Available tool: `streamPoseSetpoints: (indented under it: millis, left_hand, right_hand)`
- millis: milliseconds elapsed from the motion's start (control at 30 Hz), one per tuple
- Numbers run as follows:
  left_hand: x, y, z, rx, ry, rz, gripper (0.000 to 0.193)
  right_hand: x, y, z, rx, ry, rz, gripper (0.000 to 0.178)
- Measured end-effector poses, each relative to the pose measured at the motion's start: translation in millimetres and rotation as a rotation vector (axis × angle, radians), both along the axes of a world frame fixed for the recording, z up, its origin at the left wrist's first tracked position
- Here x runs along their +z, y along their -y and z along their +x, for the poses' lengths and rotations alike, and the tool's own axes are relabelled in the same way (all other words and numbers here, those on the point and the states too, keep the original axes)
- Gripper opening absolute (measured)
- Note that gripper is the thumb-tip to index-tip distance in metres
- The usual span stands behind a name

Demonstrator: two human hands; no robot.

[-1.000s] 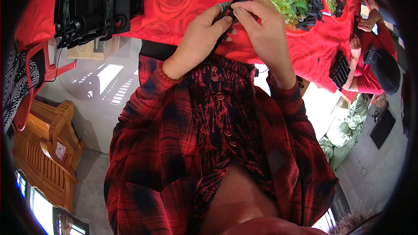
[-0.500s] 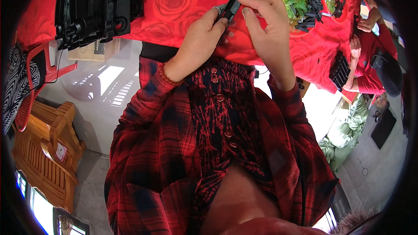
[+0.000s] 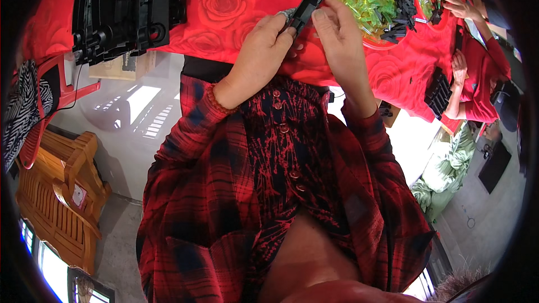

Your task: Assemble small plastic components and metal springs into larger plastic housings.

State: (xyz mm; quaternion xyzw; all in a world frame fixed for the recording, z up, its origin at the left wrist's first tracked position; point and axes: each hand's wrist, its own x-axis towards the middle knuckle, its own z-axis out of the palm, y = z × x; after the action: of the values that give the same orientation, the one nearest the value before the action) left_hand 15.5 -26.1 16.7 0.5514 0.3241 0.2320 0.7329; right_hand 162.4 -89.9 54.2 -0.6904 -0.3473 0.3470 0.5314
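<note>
A: Your left hand (image 3: pixel 261 42) and right hand (image 3: pixel 337 36)?

B: You pinch a black part (image 3: pixel 310 3) from both sides, fingers pressed on it, above the red cloth (image 3: pixel 224 5).

A: Beyond?

B: Green pieces (image 3: pixel 365 3) just right; black stack (image 3: pixel 120 11) far left.

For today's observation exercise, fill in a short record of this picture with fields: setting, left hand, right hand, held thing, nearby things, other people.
setting: table under a red rose-patterned cloth, seen from above
left hand: left hand grips the lower part of the black plastic strip
right hand: right hand, fingertips on the strip's side
held thing: long, narrow, tilted up to the right
nearby things: pile of clear green pieces; stack of black plastic parts
other people: a person in red working at the table's right
</note>
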Motion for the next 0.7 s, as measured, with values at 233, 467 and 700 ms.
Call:
streamPoseSetpoints:
  millis: [233,467,700]
  left_hand:
    - [5.3,0.8,-1.0,0.02,-0.178,0.278,0.014]
    - [21.6,1.5,-2.5,0.016,-0.244,0.359,0.015]
    - [14.9,1.1,-3.1,0.011,-0.274,0.45,0.019]
  right_hand:
    - [-1.0,0.1,-1.4,0.086,-0.223,-0.006,0.043]
    - [-11.4,5.1,-2.6,0.117,-0.217,0.028,0.054]
    - [-8.3,4.2,-7.8,0.082,-0.224,0.056,0.049]
